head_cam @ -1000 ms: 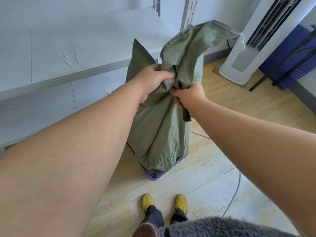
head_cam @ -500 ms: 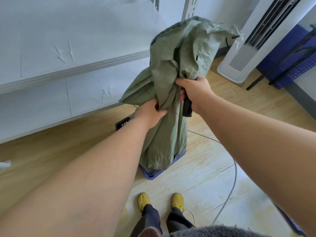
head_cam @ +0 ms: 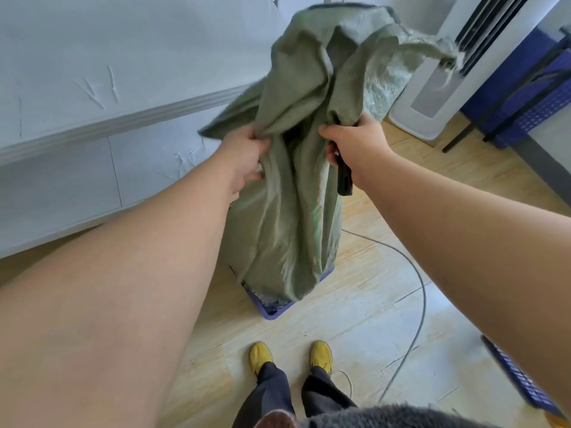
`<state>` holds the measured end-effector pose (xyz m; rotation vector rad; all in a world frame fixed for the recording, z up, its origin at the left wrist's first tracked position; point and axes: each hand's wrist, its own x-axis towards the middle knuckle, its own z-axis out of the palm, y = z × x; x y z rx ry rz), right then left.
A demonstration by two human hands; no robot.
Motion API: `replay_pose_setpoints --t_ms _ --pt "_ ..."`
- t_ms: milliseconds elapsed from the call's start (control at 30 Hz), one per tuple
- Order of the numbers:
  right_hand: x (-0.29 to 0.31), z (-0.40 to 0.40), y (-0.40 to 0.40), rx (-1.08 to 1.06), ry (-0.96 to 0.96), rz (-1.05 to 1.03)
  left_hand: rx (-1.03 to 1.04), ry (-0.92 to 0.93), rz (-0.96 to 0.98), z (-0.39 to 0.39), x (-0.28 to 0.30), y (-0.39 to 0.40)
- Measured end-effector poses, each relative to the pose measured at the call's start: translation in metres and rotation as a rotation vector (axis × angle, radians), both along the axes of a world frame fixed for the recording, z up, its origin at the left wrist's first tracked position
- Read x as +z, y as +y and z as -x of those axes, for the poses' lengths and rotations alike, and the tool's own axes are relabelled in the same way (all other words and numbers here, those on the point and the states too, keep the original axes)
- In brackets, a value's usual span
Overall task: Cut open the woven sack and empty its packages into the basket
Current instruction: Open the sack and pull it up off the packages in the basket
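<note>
At far left, white shelving (head_cam: 102, 125) with a ribbed front edge, standing on the pale wooden floor (head_cam: 364, 304). In front of it, the bare left forearm, reaching forward to the left hand (head_cam: 244, 152). Left hand curled tight round a bunch of cloth on the left side of the woven sack (head_cam: 296, 196), fingers buried in the folds.

In the middle, the green sack, hanging limp and creased, pulled up high, its frayed open edge flopping over at the top toward the right. Lower end of the sack resting inside the blue basket (head_cam: 272, 308), of which only the near corner shows on the floor under the cloth. A little dark, shiny content visible in that corner, too hidden to tell what.

Just right of the sack's middle, the right hand (head_cam: 358, 140), clamped on another bunch of the cloth and, in the same fist, a black handle (head_cam: 344, 180) that sticks out below the palm. Cannot tell what tool.

Below, two yellow shoes (head_cam: 290, 356) and dark trousers, close to the basket. A grey cable (head_cam: 414, 273) curving over the floor on the right. Farther right, a white tower appliance (head_cam: 445, 88) against the wall, then blue crates (head_cam: 525, 109) behind dark stand legs, and another blue crate edge (head_cam: 519, 375) under the right forearm.
</note>
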<state>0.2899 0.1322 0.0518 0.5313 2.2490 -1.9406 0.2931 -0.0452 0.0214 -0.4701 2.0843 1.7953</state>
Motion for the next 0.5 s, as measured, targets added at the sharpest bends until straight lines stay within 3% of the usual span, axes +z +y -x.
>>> replay_pose_setpoints --t_ms 33,133,233,300,400,500 --pt "0.000 0.000 0.000 -0.001 0.008 0.009 0.039 0.016 -0.062 0.000 -0.001 -0.001" --pt "0.000 -0.001 -0.003 0.011 0.002 0.030 0.025 -0.016 0.009 -0.003 -0.004 -0.003" --pt "0.000 -0.002 -0.007 0.024 -0.008 0.064 0.130 0.055 -0.108 0.000 0.001 -0.007" --pt "-0.002 -0.002 -0.009 0.021 0.000 0.070 0.040 0.045 -0.041 0.002 0.012 -0.002" --pt "0.000 -0.003 -0.012 0.013 -0.006 0.079 0.123 0.155 -0.114 0.002 0.020 0.002" --pt "0.000 -0.004 -0.011 0.002 -0.002 0.065 -0.041 0.081 0.018 -0.002 0.023 0.003"
